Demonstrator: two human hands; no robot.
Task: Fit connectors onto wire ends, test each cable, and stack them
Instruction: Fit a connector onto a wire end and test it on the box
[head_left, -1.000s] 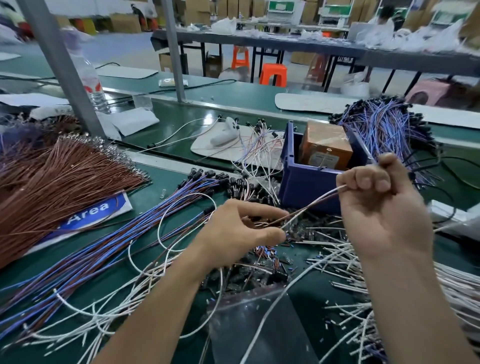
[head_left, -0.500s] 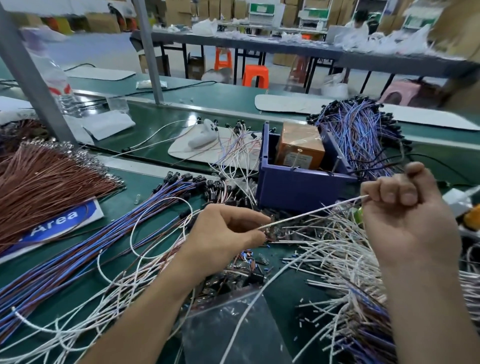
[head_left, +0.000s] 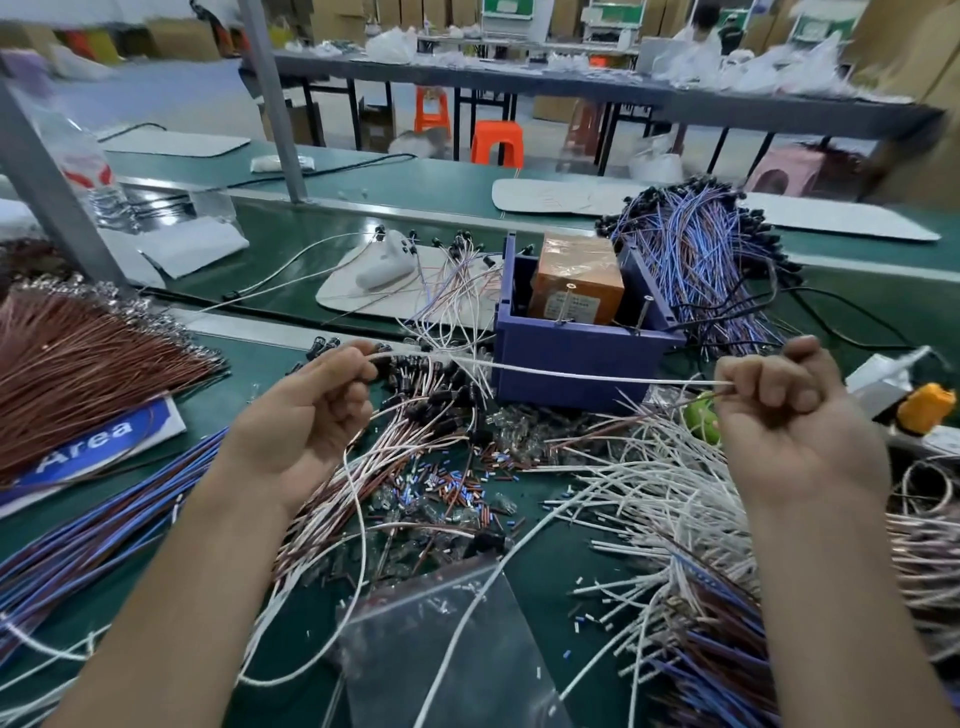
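We had the white wire pulled pretty much straight between both fists. Our left hand had its fingers curled tight round one end, and our right hand pinched the other end against its curled fingers, both held up over the bench. Might've been a connector on the left end, but it was too blurry by the fingertips for us to call it.

The wire ran right across the front of the blue bin, which had an orange-brown box sitting in it. Under our hands the green table was a mess:
- tiny clear connectors and cut bits of insulation scattered in the middle
- a heap of white wires under the right hand
- pink-brown wires under the left

A clear plastic bag lay nearest us. Far left we had a fan of brown wires and a long bundle of blue ones. Behind the bin was a stack of blue cables with black ends.
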